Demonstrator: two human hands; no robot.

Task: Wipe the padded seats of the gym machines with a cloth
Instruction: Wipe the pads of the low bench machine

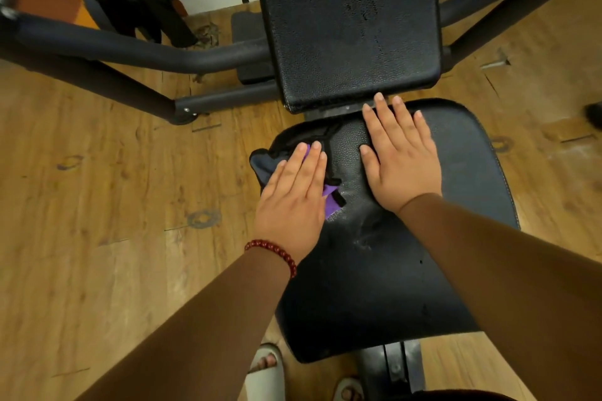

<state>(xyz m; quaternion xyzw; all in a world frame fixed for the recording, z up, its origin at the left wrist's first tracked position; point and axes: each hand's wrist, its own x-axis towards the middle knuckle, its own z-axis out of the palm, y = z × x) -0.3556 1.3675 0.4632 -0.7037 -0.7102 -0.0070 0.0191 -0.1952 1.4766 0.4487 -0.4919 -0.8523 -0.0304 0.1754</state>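
Pressing cloth on seat, left hand; backrest just ahead, frame beside.

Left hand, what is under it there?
Under the left hand lies a dark cloth with purple patches, flat on the seat at its far left corner. The cloth's edges show around the hand; the part beneath the palm is covered.

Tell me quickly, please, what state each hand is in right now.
Left hand: open, straight fingers pressing the cloth onto the padded seat.
Right hand: open, flat on the padded seat, holding nothing.
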